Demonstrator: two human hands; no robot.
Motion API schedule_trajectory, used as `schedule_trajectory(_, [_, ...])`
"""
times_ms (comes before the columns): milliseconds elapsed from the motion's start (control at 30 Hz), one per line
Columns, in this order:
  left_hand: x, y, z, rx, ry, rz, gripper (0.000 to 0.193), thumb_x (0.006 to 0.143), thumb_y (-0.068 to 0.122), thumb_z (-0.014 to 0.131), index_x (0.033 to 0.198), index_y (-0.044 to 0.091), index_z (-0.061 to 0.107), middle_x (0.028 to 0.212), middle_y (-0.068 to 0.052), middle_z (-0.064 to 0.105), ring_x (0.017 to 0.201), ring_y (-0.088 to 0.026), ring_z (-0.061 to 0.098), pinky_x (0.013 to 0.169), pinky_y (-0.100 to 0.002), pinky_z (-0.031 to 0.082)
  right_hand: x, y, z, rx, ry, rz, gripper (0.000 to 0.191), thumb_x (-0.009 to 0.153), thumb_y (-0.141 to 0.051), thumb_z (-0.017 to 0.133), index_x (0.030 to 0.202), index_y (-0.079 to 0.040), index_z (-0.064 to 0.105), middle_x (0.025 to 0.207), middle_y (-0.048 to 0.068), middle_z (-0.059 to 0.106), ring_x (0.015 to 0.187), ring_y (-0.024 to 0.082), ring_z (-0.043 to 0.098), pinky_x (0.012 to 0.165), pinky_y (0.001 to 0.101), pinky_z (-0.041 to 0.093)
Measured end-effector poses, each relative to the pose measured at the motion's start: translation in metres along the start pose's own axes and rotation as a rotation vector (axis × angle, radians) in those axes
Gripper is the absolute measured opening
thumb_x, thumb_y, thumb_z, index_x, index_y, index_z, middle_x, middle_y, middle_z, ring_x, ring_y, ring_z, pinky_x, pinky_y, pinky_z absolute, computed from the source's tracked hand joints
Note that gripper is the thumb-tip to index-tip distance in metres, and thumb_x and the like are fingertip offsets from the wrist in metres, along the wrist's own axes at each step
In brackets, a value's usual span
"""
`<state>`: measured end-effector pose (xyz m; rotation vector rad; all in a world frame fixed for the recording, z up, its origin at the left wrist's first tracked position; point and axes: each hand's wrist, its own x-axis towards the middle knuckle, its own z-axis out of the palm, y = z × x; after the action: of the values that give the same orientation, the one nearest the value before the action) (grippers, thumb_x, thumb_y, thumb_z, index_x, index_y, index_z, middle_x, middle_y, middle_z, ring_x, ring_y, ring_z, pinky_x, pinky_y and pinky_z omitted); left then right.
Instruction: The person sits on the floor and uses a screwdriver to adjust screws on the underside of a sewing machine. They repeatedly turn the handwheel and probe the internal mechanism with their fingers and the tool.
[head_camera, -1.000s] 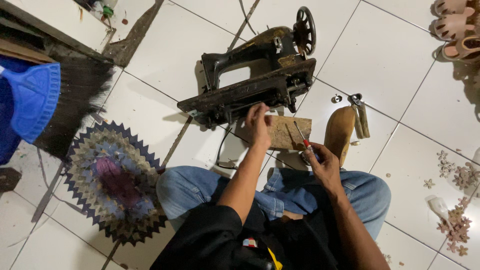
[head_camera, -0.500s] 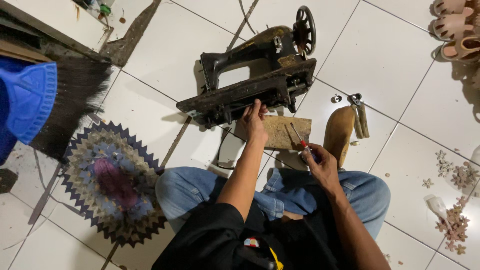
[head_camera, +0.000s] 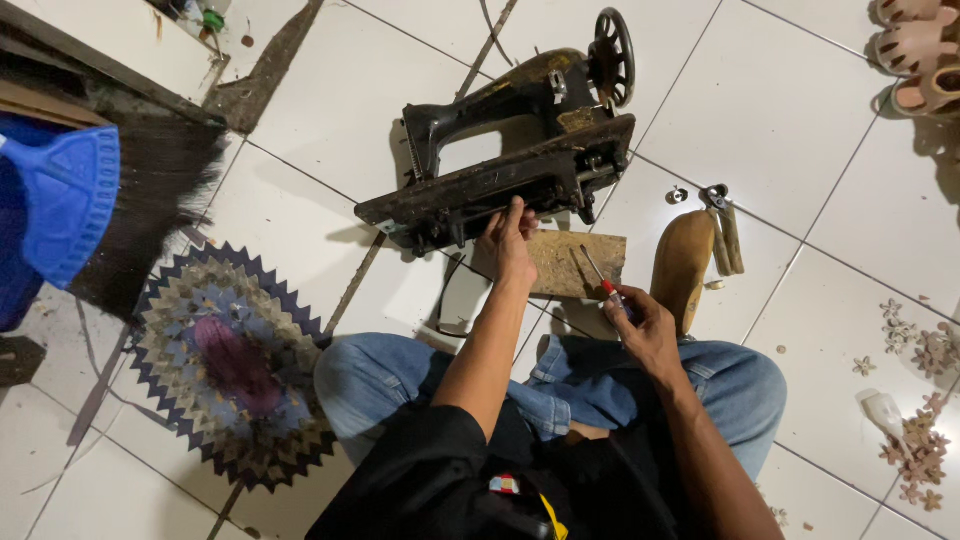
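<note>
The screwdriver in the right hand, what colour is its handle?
Red, partly hidden by the right hand; the screwdriver shows best in the head view.
</note>
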<state>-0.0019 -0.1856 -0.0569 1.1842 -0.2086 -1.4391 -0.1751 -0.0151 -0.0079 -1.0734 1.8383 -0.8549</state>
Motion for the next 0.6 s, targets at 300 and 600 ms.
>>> schedule_trajectory(300, [-0.002,-0.003,0.003,-0.017,-0.022,-0.025,0.025,0.090,0.029,0.080,0.092,0.008,0.067,0.082,-0.004,0.072,0.068,-0.012,0.065,0.061,-0.026,0.048,-0.002,-0.004,-0.004,0.047,-0.008,0.060,0.040,0.093,-0.027,0.072,0.124,-0.002,0.070,0.075,0.001,0.065,0.058,0.007,0.049,0.051,0.0249,0.038])
schedule_trajectory(600, [-0.014,-0.016,0.009,0.087,-0.245,0.023,0.023,0.090,0.020,0.081,0.101,0.008,0.065,0.088,0.002,0.068,0.072,-0.010,0.065,0.062,-0.025,0.049,-0.004,-0.004,-0.005,-0.020,-0.007,0.025,0.039,0.094,-0.026,0.073,0.125,-0.003,0.072,0.071,0.001,0.060,0.061,0.007,0.047,0.053,0.0248,0.037])
